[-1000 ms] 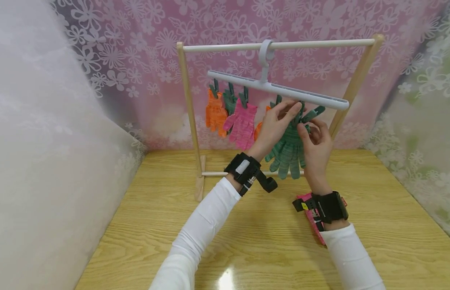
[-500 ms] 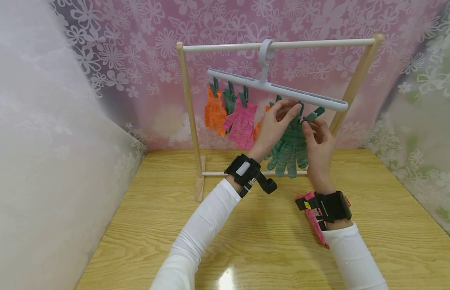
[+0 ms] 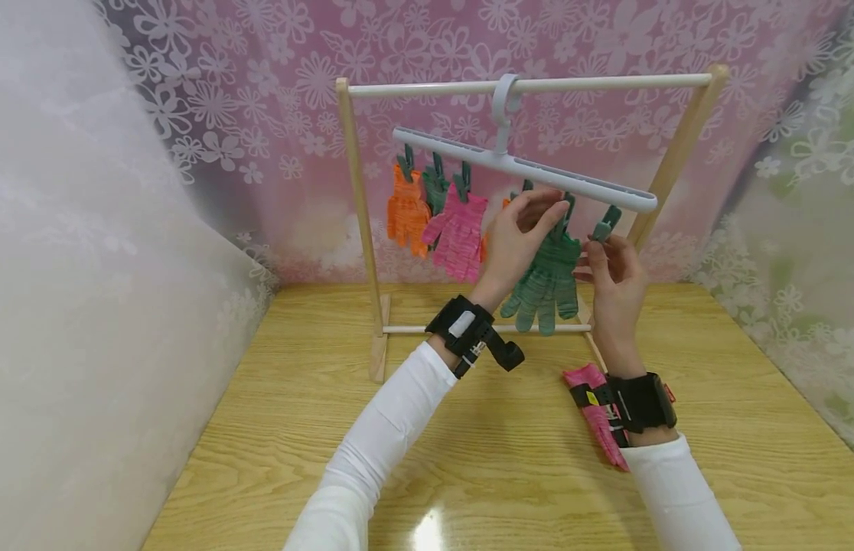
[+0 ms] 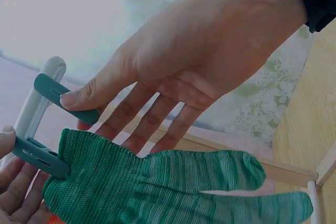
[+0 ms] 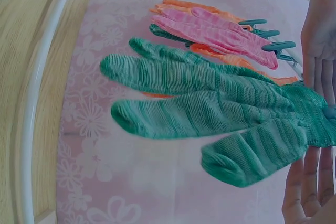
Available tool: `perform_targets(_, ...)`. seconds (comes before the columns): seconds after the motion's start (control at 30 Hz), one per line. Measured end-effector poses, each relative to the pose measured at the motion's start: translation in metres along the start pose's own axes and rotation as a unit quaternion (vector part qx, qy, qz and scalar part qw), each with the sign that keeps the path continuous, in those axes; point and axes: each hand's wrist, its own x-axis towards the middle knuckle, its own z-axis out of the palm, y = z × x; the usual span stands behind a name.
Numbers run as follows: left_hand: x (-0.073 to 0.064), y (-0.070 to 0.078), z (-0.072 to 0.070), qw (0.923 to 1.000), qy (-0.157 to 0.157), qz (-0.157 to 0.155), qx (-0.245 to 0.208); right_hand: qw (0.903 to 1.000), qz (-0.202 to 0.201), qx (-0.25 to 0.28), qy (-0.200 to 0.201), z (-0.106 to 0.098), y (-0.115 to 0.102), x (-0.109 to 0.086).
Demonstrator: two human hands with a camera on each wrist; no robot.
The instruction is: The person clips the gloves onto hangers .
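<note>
A green striped knit glove (image 3: 549,279) hangs fingers-down from a dark green clothes peg (image 4: 44,158) under the grey hanger (image 3: 578,184). My left hand (image 3: 516,249) pinches the upper part of that peg; in the left wrist view only its thumb and fingers show at the left edge. To the right, my right hand (image 3: 618,298) has its thumb and index finger on a second peg (image 4: 65,98), which carries no glove. Its other fingers (image 4: 147,121) are spread behind the green glove's cuff. In the right wrist view the glove (image 5: 199,106) fills the middle.
A wooden stand's white rail (image 3: 427,89) bears the hanger, which tilts down to the right. Orange (image 3: 408,214) and pink (image 3: 460,237) gloves hang from pegs on its left half. Another pink glove (image 3: 595,417) lies on the table (image 3: 317,459) by the right wrist.
My right hand has moved right, away from the green glove's cuff, and the right-hand peg has swung from a slant to nearly upright. The left hand has barely moved.
</note>
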Motion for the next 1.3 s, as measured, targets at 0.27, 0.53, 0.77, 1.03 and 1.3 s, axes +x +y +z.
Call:
perform_targets(0.27, -0.001, 0.005, -0.001, 0.9978, 0.03, 0.059, -0.008, 0.9997, -0.015, -0.02, 0.005, -0.006, 0.002, -0.001)
perform_targets(0.53, -0.002, 0.02, -0.004, 0.9939, 0.055, 0.093, 0.02, 0.9985, -0.007, -0.052, 0.018, -0.012, 0.005, -0.007)
perform_targets(0.77, 0.001, 0.043, 0.01, 0.9801, 0.002, 0.17, 0.103, 0.9994, 0.008, -0.028, 0.017, -0.018, 0.009, -0.011)
perform_targets(1.03, -0.002, 0.051, 0.024, 0.9609, -0.075, 0.137, 0.229, 0.9926, 0.044, -0.113, 0.013, -0.028, 0.018, -0.022)
perform_targets(1.3, -0.006, 0.04, 0.027, 0.9546, -0.077, 0.137, 0.253, 0.9803, 0.088, -0.177, 0.004, -0.061, 0.024, -0.031)
